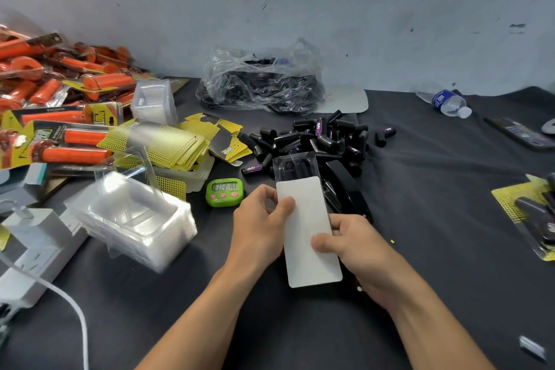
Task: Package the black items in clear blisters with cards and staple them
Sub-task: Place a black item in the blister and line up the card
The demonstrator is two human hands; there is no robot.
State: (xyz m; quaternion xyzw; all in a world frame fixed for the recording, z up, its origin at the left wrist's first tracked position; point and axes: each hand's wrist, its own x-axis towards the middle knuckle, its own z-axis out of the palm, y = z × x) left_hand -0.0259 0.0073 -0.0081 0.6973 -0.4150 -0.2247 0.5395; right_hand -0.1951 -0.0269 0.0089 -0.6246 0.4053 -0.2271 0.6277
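In front of you, both hands hold the plain white rectangular card. It lies blank side up over the clear plastic blister, whose far end sticks out past the card at 12 o'clock. Dark shapes show through that end, too dim to tell apart.

Your left hand pinches the card's left edge, thumb on its face. Your right hand grips the right edge, thumb pressed on the face too.

Just beyond the blister, at 12 o'clock, is the loose heap of short black tube-shaped items, some with purple labels. Farther at 12, the crumpled clear plastic bag holds more of them.

At 9 o'clock a nested stack of clear blister trays stands open side up. At 10 o'clock yellow-and-black printed cards are piled on another tray stack. The glossy black stapler lies at 1 o'clock, partly under the card.
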